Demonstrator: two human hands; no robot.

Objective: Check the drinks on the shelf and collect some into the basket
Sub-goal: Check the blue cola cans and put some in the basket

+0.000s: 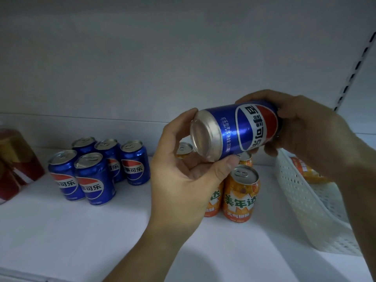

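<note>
I hold a blue cola can (234,131) sideways above the shelf, its silver bottom turned toward me. My left hand (183,174) grips the bottom end between thumb and fingers. My right hand (311,135) grips the top end, which is hidden. Several blue cola cans (95,169) stand upright on the white shelf (81,231) at the left. Orange soda cans (241,196) stand below the held can, partly hidden by my left hand. A white perforated basket (309,210) sits at the right, with an orange can (305,169) lying inside it.
Red and gold packages (14,159) stand at the far left of the shelf. The white back wall (162,68) rises behind the cans. A slotted metal upright (356,70) runs along the right side.
</note>
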